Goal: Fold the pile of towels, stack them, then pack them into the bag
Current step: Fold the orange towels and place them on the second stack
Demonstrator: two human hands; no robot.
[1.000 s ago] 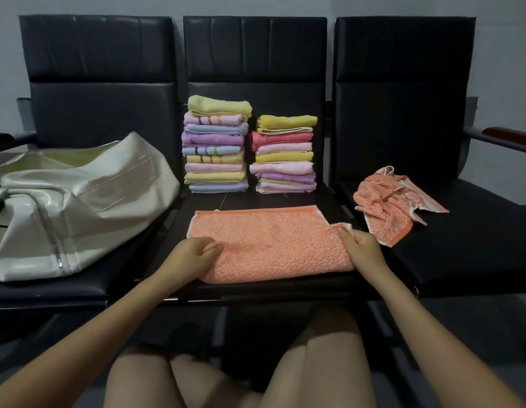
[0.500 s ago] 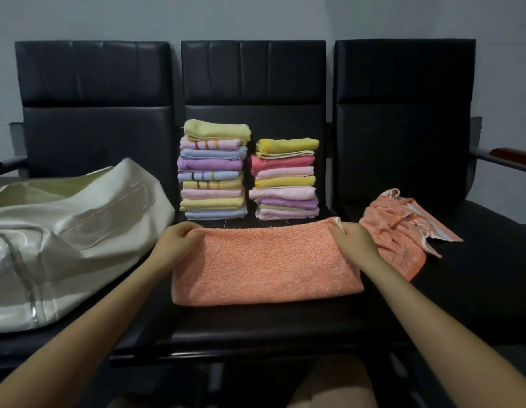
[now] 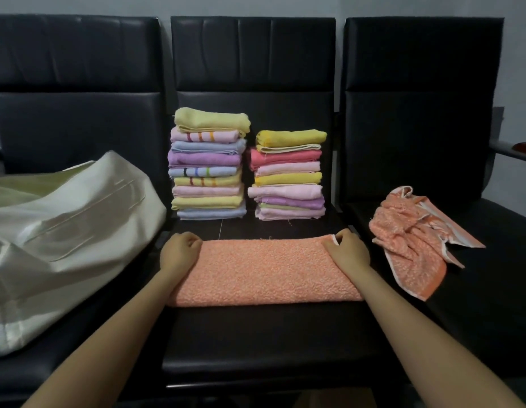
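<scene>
An orange towel (image 3: pixel 264 270) lies folded in half lengthwise on the middle black seat. My left hand (image 3: pixel 179 254) grips its far left corner with curled fingers. My right hand (image 3: pixel 348 251) pinches its far right corner. Behind the towel stand two stacks of folded towels: a taller left stack (image 3: pixel 208 163) and a shorter right stack (image 3: pixel 288 175). A crumpled orange towel (image 3: pixel 412 240) lies on the right seat. The cream bag (image 3: pixel 58 231) lies open on the left seat.
Three black padded chairs (image 3: pixel 253 54) stand side by side against a grey wall. A wooden armrest (image 3: pixel 521 148) juts out at the far right. The front part of the middle seat (image 3: pixel 264 343) is bare.
Both hands carried the towel's near edge away from me onto its far edge, folding it in half. The camera moved closer and tilted.
</scene>
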